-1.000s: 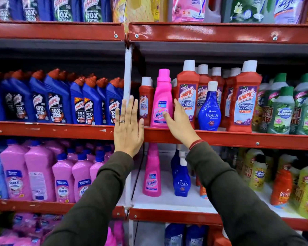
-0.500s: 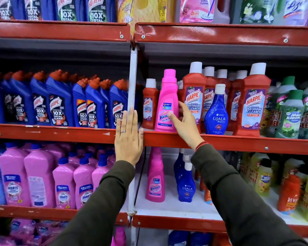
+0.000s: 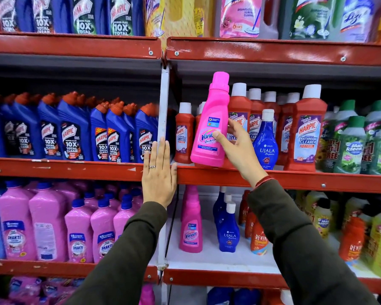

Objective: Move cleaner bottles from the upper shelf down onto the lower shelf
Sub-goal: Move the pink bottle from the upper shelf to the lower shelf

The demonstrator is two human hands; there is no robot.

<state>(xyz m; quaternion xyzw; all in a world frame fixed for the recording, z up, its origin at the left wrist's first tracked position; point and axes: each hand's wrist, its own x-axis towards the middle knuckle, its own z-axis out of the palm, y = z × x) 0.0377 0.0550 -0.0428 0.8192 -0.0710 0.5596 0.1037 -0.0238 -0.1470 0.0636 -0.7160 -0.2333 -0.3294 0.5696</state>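
While my right hand [image 3: 235, 148] holds the pink Vanish bottle [image 3: 210, 128] tilted above the upper shelf [image 3: 295, 180], one Vanish bottle [image 3: 190, 225] already stands below; my left hand [image 3: 160, 177] lies flat, holding nothing.

Red metal shelves are divided by a white upright post [image 3: 164, 119]. On the upper shelf [image 3: 273, 179], right of the post, red Harpic bathroom cleaner bottles [image 3: 307, 128] are stood in rows, with a blue Ujala bottle [image 3: 266, 139] set in front of them and green Max Kleen bottles [image 3: 350, 148] at the far right. Left of the post, blue Harpic bottles [image 3: 73, 130] are packed together. On the lower shelf [image 3: 218, 277], a pink Vanish bottle [image 3: 190, 225], blue Ujala bottles [image 3: 228, 227] and what appear to be orange Revive bottles [image 3: 259, 238], partly blurred, are stood on a white board. Pink Shakti bottles [image 3: 79, 236] are lined up left of the post.
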